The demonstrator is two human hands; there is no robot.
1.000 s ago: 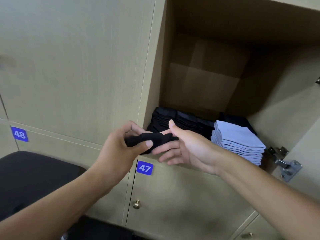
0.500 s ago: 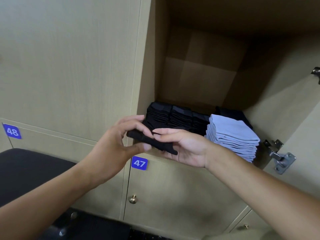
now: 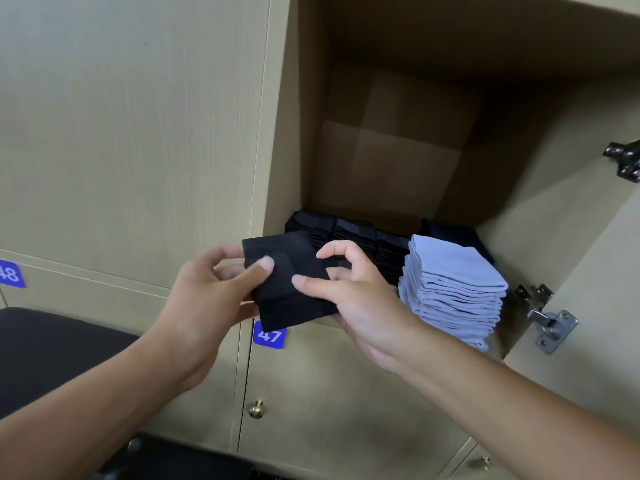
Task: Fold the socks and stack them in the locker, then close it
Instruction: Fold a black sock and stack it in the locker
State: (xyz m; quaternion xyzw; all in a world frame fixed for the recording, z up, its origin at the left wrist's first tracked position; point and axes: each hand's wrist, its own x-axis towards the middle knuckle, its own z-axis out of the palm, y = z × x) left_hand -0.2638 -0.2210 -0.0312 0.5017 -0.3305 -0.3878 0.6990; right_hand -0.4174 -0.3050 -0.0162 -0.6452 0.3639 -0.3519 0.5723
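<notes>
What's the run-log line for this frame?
phase: folding | left hand: grips black sock | right hand: pinches same sock | locker: open | inside: black rows, grey stack

The open locker [image 3: 398,140] has tall free room above its contents, up to the ceiling panel. Its floor is crowded: rows of black socks [image 3: 353,233] across the back and left, a blue sock stack [image 3: 453,282] at front right. The hinge [image 3: 550,323] juts from the right wall; behind the blue stack more dark fabric seems to sit.
</notes>
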